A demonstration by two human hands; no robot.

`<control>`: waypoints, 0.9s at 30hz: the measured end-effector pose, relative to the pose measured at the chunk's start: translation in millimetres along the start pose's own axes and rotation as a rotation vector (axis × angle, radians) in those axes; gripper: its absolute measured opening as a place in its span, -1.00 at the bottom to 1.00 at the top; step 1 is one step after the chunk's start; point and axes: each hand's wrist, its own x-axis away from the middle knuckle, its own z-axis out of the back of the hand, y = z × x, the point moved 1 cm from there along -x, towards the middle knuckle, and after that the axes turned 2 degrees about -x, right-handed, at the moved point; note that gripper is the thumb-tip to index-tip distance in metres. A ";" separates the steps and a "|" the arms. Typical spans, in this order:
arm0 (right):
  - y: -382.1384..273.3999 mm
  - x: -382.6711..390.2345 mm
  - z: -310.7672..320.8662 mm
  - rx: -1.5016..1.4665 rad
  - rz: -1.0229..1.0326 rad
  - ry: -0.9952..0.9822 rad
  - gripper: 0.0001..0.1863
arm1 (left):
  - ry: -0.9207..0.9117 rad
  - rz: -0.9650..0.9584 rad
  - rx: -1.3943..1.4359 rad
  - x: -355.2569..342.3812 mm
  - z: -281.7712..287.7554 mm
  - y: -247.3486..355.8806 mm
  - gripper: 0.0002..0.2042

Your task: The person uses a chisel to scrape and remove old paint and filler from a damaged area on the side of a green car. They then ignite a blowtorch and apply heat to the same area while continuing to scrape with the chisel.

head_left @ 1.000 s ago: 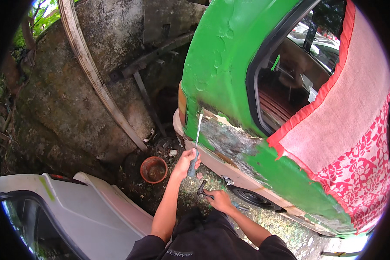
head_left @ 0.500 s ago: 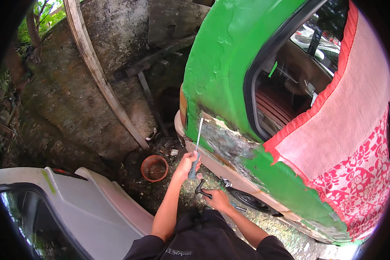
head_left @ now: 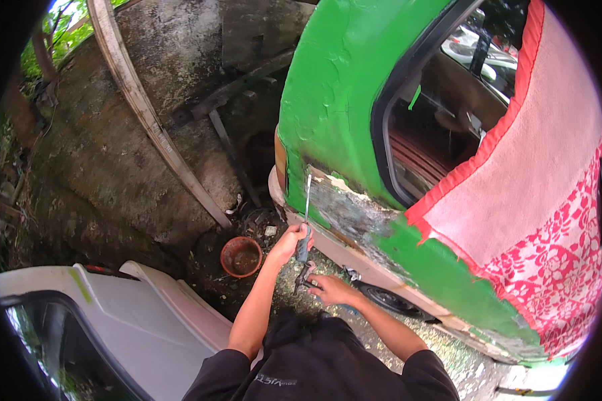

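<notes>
Green paint (head_left: 334, 127) is framing a worn patch (head_left: 348, 210); left fingers (head_left: 304, 230) are gripping the screwdriver (head_left: 303, 247) over its edge, right fingers (head_left: 320, 279) are gripping a hammer (head_left: 302, 277), now sitting nearer the screwdriver's butt, so the tools are nearly meeting.

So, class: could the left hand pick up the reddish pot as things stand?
Probably not yet: the left hand is closed around a screwdriver. Nothing visible blocks the way down to the reddish pot, though, so a freed hand could likely reach it by stooping.
</notes>
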 end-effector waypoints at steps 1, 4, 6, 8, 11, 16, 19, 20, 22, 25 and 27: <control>13.7 -8.8 -10.9 0.155 0.185 0.163 -0.60 | -0.033 0.002 0.007 -2.3 1.8 -0.9 -0.63; 13.5 -12.8 -13.2 0.130 0.055 0.090 -0.52 | -0.080 0.017 0.022 -3.1 6.0 -2.1 -0.64; 15.6 -19.0 -7.6 0.119 0.190 0.128 -0.45 | -0.082 0.043 0.027 -4.7 7.9 1.1 -0.66; 25.7 -19.5 -4.6 -0.045 0.162 0.006 -0.45 | -0.091 0.042 0.043 -1.7 6.4 2.8 -0.66; 11.0 -8.3 1.7 -0.642 0.012 -0.247 -0.55 | -0.098 0.045 0.092 0.6 3.7 1.0 -0.67; -9.2 10.8 8.5 -0.963 -0.025 -0.204 -0.59 | -0.109 0.034 0.100 -0.3 1.2 -5.0 -0.63; -11.8 9.9 9.1 -0.903 -0.105 -0.143 -0.59 | -0.083 0.011 0.124 -1.7 -4.5 -10.4 -0.63; -8.2 10.2 12.8 -0.984 -0.130 -0.156 -0.59 | -0.067 0.005 0.133 -2.2 -7.4 -12.0 -0.63; 7.5 10.6 15.8 -1.158 -0.190 -0.181 -0.58 | -0.031 0.005 0.121 -2.8 -11.6 -11.9 -0.63; 18.1 19.5 14.8 -1.276 -0.105 -0.159 -0.45 | 0.019 0.022 0.090 -1.8 -15.4 -11.0 -0.64; 16.4 30.5 9.2 -1.290 0.011 -0.157 -0.36 | 0.017 0.023 0.085 -1.4 -14.8 -15.2 -0.63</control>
